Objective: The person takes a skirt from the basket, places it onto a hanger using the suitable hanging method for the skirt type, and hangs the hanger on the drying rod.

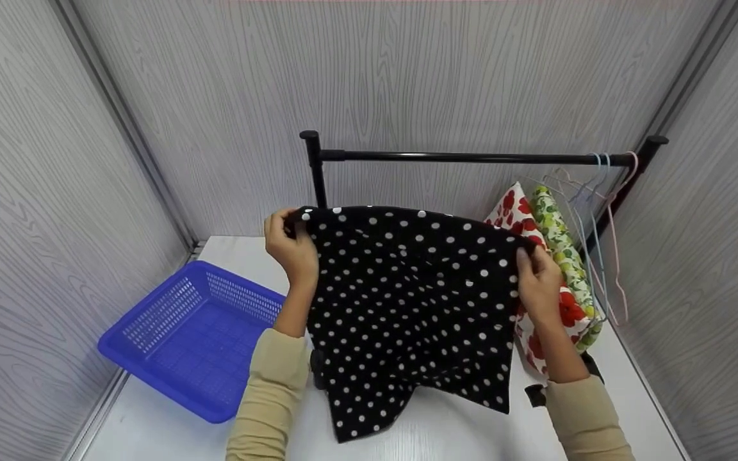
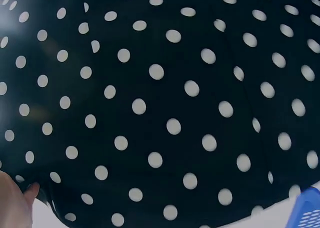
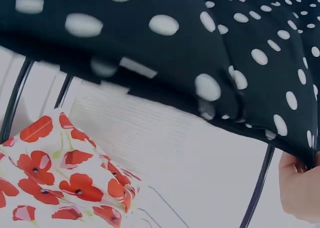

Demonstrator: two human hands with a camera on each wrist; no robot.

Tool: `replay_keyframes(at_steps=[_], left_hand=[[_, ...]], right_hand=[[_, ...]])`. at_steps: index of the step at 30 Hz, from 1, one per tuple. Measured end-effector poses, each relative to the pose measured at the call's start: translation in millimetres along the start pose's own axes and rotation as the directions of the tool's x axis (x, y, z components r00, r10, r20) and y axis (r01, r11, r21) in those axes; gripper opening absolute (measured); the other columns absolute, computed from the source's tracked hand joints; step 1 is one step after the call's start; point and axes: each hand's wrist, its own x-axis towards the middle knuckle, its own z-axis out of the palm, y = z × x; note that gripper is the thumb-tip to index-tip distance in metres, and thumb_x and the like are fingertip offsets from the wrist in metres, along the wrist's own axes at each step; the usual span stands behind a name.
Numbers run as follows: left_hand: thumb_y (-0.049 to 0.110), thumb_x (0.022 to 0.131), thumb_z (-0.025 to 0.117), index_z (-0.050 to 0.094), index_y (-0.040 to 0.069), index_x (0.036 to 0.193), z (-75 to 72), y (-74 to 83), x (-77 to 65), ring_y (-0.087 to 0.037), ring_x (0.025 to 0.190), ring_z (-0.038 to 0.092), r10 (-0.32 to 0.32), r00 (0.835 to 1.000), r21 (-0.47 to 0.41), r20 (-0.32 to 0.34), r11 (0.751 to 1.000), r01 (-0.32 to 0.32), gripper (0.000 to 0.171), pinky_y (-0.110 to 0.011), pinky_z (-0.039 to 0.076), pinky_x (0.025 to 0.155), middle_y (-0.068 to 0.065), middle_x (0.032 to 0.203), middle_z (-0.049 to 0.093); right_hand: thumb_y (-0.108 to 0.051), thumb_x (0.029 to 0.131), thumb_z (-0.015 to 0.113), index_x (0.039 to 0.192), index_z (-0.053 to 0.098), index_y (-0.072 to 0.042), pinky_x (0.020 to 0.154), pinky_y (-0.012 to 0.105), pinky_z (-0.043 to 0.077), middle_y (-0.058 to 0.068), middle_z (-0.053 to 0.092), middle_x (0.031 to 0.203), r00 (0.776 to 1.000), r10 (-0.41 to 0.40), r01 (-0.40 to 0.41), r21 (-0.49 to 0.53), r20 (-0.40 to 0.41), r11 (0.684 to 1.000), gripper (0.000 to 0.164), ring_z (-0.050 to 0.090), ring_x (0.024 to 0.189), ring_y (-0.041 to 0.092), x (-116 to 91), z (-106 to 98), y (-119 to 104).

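A black garment with white polka dots [image 1: 401,288] hangs spread out between my two hands above the table. Its lower edge rises in a notch near the middle, between two hanging corners. My left hand [image 1: 293,250] pinches the upper left corner, thumb against the cloth. At the upper right corner, my right hand [image 1: 541,285] grips the edge between thumb and fingers. Dotted fabric [image 2: 155,107] fills most of the left wrist view. In the right wrist view, the garment's edge [image 3: 165,82] slants across the upper part.
A blue plastic basket [image 1: 205,346] stands at the left on the white table [image 1: 157,416]. Behind the garment runs a black rack [image 1: 459,157], with pink and blue hangers [image 1: 606,224] at its right end. Red-flowered cloth [image 1: 572,307] and green-and-yellow patterned cloth [image 1: 555,224] hang there beside my right hand.
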Motion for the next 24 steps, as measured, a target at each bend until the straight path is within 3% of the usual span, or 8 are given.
replay_keyframes(at_steps=[4, 7, 12, 18, 21, 24], left_hand=[[-0.010, 0.081, 0.059, 0.063, -0.005, 0.083, 8.1, -3.2, -3.0, -0.025, 0.079, 0.055, 0.001, 0.999, -0.009, 0.032, 1.000, -0.001, 0.006, -0.028, 0.044, 0.070, -0.002, 0.081, 0.056], [-0.009, 0.082, 0.059, 0.063, -0.004, 0.084, 9.9, -13.8, -10.9, -0.026, 0.079, 0.055, -0.021, 0.996, 0.014, 0.090, 1.000, 0.019, 0.007, -0.030, 0.044, 0.071, -0.009, 0.082, 0.057], [-0.005, 0.081, 0.062, 0.065, -0.002, 0.084, 6.3, -33.9, -25.4, -0.028, 0.084, 0.059, -0.109, 0.979, 0.142, 0.174, 0.986, 0.085, 0.005, -0.037, 0.048, 0.075, -0.017, 0.086, 0.061], [0.004, 0.079, 0.069, 0.068, 0.002, 0.086, 4.9, -48.6, -33.4, -0.029, 0.090, 0.062, -0.204, 0.950, 0.304, 0.236, 0.944, 0.127, 0.008, -0.042, 0.049, 0.079, -0.015, 0.090, 0.064], [0.005, 0.078, 0.071, 0.068, 0.001, 0.088, 7.3, -55.2, -33.9, -0.032, 0.090, 0.062, -0.214, 0.937, 0.331, 0.275, 0.936, 0.116, 0.011, -0.044, 0.048, 0.080, -0.017, 0.089, 0.065], [0.002, 0.078, 0.069, 0.066, -0.001, 0.091, 8.7, -66.5, -37.2, -0.034, 0.092, 0.061, -0.225, 0.925, 0.338, 0.308, 0.934, 0.115, 0.014, -0.044, 0.047, 0.083, -0.019, 0.091, 0.064]], right_hand=[[-0.009, 0.093, 0.053, 0.080, 0.054, 0.010, 0.055, 0.016, 0.034, -0.003, 0.048, 0.066, 0.999, 0.034, -0.034, -0.037, -0.013, 0.999, 0.022, 0.042, 0.057, 0.000, 9.0, 2.8, 30.7], [-0.009, 0.091, 0.056, 0.075, 0.055, 0.006, 0.054, 0.019, 0.033, -0.001, 0.047, 0.062, 1.000, 0.012, -0.015, -0.168, -0.022, 0.986, 0.022, 0.040, 0.054, 0.002, 12.0, 4.9, 49.6], [-0.009, 0.089, 0.058, 0.064, 0.047, 0.001, 0.049, 0.022, 0.032, -0.002, 0.043, 0.051, 0.998, 0.038, -0.024, -0.305, 0.041, 0.952, 0.029, 0.038, 0.046, 0.002, 9.7, 9.1, 80.5], [-0.009, 0.090, 0.056, 0.072, 0.054, 0.006, 0.042, 0.019, 0.037, -0.001, 0.046, 0.050, 0.974, 0.202, -0.170, -0.265, 0.098, 0.949, 0.023, 0.041, 0.038, 0.000, 3.5, 16.9, 109.7], [-0.011, 0.093, 0.053, 0.086, 0.058, 0.008, 0.036, 0.022, 0.043, 0.007, 0.053, 0.057, 0.946, 0.305, -0.283, -0.177, 0.109, 0.943, 0.021, 0.047, 0.035, 0.002, 2.3, 22.7, 119.1], [-0.013, 0.094, 0.052, 0.093, 0.059, 0.007, 0.036, 0.023, 0.044, 0.009, 0.053, 0.062, 0.924, 0.371, -0.355, -0.153, 0.095, 0.922, 0.021, 0.048, 0.034, 0.004, 1.8, 30.9, 129.2]])
